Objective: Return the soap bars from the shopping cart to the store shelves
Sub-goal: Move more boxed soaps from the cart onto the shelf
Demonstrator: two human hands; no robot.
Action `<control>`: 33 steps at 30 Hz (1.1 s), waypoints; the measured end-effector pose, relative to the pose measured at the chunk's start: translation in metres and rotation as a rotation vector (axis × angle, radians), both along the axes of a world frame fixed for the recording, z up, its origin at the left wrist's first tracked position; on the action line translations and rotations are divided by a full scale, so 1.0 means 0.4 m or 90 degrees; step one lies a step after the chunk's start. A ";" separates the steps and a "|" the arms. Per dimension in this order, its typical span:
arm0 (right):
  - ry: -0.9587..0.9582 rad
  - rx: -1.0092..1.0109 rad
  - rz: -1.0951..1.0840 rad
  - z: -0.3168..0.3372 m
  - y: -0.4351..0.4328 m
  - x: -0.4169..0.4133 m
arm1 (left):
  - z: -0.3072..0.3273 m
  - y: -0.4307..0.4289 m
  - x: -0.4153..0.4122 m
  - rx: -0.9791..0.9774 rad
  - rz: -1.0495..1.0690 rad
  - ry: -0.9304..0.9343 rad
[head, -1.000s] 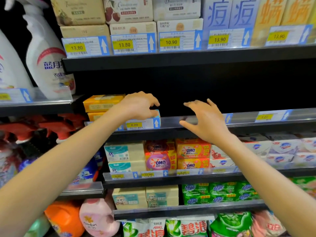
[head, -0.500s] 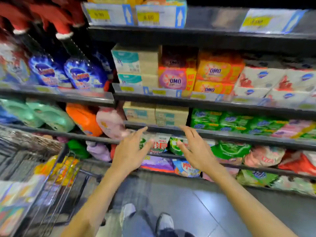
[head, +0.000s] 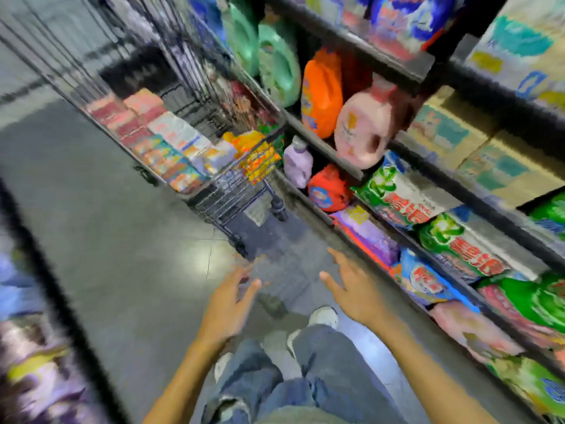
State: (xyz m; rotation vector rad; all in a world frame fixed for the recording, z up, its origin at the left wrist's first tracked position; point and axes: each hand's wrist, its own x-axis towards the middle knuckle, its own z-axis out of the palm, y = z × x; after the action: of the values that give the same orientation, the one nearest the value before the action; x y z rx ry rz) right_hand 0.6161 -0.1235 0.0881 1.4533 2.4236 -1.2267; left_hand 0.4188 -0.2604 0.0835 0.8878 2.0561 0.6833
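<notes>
Both hands, left [head: 227, 304] and right [head: 354, 290], lowered from shelves toward shopping cart [head: 232, 191]; fingers spread, empty.

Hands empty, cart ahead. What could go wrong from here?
1. The soap bars lie packed tight in the shopping cart; the left hand or right hand, both open, may pull out two or dislodge neighbours.
2. The cart's corner sits close to the purple bottle beside it; a nudge might topple it.

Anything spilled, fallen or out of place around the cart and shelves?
Nothing stands out, though the view is motion-blurred. Colourful soap packs sit in rows inside the wire shopping cart, the grey floor shows no spill, and the left hand and right hand hold nothing.
</notes>
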 end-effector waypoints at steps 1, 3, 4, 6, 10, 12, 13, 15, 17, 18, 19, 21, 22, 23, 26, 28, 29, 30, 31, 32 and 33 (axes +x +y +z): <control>0.001 -0.002 0.023 0.000 -0.022 -0.036 | -0.003 -0.050 -0.022 -0.001 0.036 -0.002; 0.010 0.003 0.074 0.004 -0.075 -0.115 | 0.002 -0.149 -0.065 0.013 0.115 -0.012; 0.013 0.005 0.096 0.008 -0.102 -0.158 | 0.011 -0.198 -0.089 0.022 0.146 -0.017; 0.016 0.015 0.141 0.015 -0.164 -0.244 | 0.024 -0.301 -0.142 0.035 0.202 -0.011; 0.050 0.040 0.198 0.013 -0.300 -0.396 | 0.043 -0.505 -0.242 0.045 0.299 0.029; 0.060 0.037 0.210 0.013 -0.360 -0.454 | 0.049 -0.585 -0.288 0.052 0.336 0.034; 0.065 0.036 0.214 0.011 -0.386 -0.475 | 0.053 -0.614 -0.311 0.057 0.348 0.037; 0.069 0.035 0.224 0.006 -0.427 -0.509 | 0.062 -0.647 -0.359 0.076 0.369 0.041; 0.071 0.034 0.225 0.001 -0.451 -0.538 | 0.065 -0.653 -0.409 0.093 0.375 0.037; 0.069 0.031 0.220 -0.001 -0.457 -0.553 | 0.065 -0.649 -0.435 0.093 0.370 0.033; 0.068 0.030 0.217 -0.003 -0.461 -0.569 | 0.064 -0.640 -0.460 0.093 0.363 0.029; 0.062 0.034 0.212 -0.014 -0.460 -0.607 | 0.059 -0.615 -0.517 0.103 0.361 0.025; 0.061 0.036 0.208 -0.021 -0.456 -0.631 | 0.056 -0.600 -0.549 0.111 0.363 0.023; 0.061 0.036 0.206 -0.029 -0.449 -0.660 | 0.053 -0.585 -0.583 0.117 0.362 0.021; 0.059 0.023 0.211 -0.055 -0.425 -0.773 | 0.042 -0.550 -0.698 0.123 0.352 0.022; 0.058 0.018 0.221 -0.068 -0.405 -0.869 | 0.035 -0.535 -0.781 0.116 0.354 0.024; 0.057 0.014 0.223 -0.068 -0.395 -0.920 | 0.033 -0.531 -0.823 0.113 0.361 0.020; 0.056 0.010 0.224 -0.066 -0.386 -0.972 | 0.030 -0.528 -0.864 0.112 0.370 0.014; 0.057 0.004 0.223 -0.061 -0.376 -1.024 | 0.029 -0.526 -0.904 0.106 0.379 0.007; 0.057 -0.001 0.222 -0.056 -0.367 -1.074 | 0.026 -0.527 -0.942 0.096 0.389 0.004; 0.058 -0.002 0.223 -0.054 -0.349 -1.132 | 0.023 -0.521 -0.988 0.089 0.403 0.004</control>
State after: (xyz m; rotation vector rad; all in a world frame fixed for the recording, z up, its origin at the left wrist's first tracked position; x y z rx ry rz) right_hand 0.1635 -0.2632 0.0666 0.9313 2.5863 -1.2342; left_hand 0.0236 -0.4688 0.0926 0.2907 2.3253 1.1650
